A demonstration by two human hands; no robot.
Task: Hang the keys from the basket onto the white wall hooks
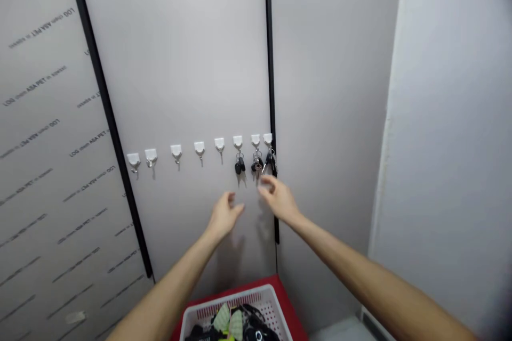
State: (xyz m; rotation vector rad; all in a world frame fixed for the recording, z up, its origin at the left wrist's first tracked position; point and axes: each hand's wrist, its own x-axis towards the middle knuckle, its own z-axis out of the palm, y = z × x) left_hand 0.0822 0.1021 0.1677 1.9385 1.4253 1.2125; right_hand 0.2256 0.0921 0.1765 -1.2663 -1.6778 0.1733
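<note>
Three bunches of keys hang from the rightmost hooks of a row on a grey cabinet door. The left bunch of keys [240, 166] has black heads. Beside it hangs the middle bunch of keys [257, 164], and the right bunch of keys [272, 161] overlaps the black door handle. Just below the right bunches is my right hand [278, 197], thumb and fingers apart, with nothing visible between them. Lower and to the left, my left hand [224, 214] is also open, beneath the left bunch and apart from it.
Several white hooks, such as this hook [176, 151], continue leftward without keys. Below stands a white basket [276, 306] on a red surface [288, 309], holding dark items and a green leaf-shaped thing [222, 318]. Long black handles [104, 101] run down the doors. A pale wall [452, 144] is at right.
</note>
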